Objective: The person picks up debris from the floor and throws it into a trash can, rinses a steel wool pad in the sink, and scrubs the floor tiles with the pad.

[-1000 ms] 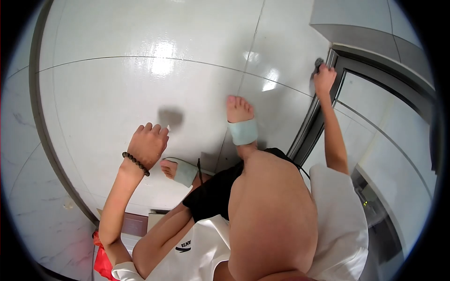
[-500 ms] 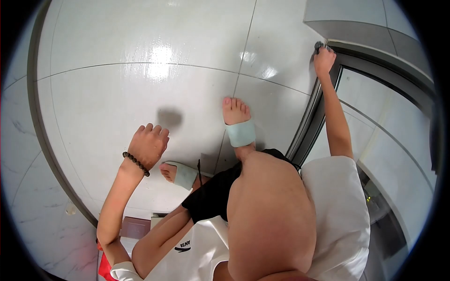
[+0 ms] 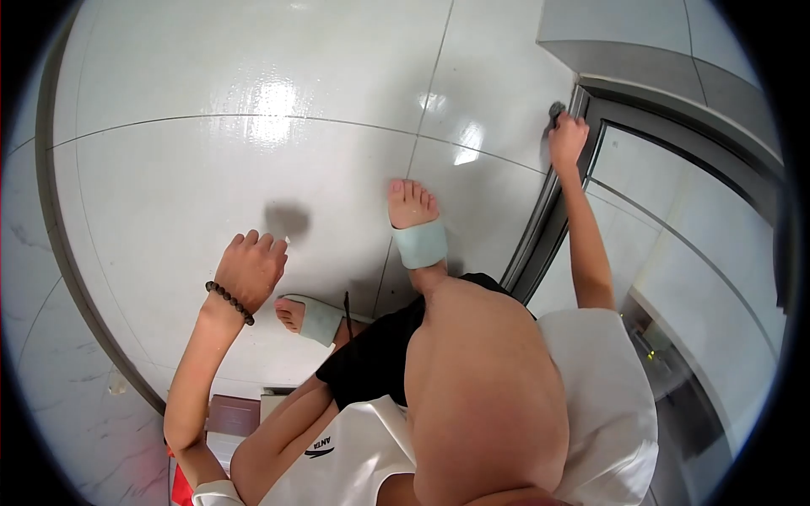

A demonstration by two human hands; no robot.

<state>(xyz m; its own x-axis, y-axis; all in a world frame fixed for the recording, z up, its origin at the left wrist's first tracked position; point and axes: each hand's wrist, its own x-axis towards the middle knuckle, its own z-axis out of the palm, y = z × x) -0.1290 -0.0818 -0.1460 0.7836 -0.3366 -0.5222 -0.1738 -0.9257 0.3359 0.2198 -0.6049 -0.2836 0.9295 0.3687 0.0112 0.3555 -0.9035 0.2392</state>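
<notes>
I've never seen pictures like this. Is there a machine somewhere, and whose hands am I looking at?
No machine here: it's a person working barehanded, seen by a camera worn on the head and looking down. The left hand, with a beaded bracelet at its wrist, hangs over the shiny tiled floor; I can't tell whether it holds anything. The right hand grips a grey wad near the corner of a dark frame. Pale green slippers rest on the tiles.
</notes>
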